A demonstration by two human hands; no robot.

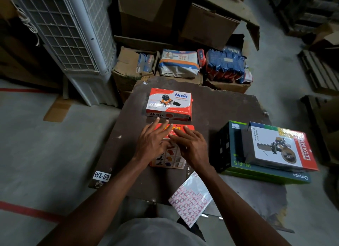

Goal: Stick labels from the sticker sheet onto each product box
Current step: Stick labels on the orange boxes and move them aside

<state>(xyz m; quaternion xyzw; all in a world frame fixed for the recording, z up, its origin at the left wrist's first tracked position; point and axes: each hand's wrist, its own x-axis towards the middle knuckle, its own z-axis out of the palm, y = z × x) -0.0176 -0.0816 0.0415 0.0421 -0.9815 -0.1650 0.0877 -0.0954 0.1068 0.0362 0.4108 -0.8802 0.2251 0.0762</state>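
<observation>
at centre frame both hands, left hand [153, 142] and right hand [190, 144], lie flat with fingers straight on the red box [189, 128]; best to rub the label down evenly, sticker sheet [190, 199] lying below.

I see a flat red-and-white product box [173, 154] lying on the dark table [220, 106], partly hidden. Just beyond it stands an orange-and-white Ikon tape-dispenser box [169, 103]. A white sticker sheet [190, 199] with red-bordered labels overhangs the table's near edge.
</observation>
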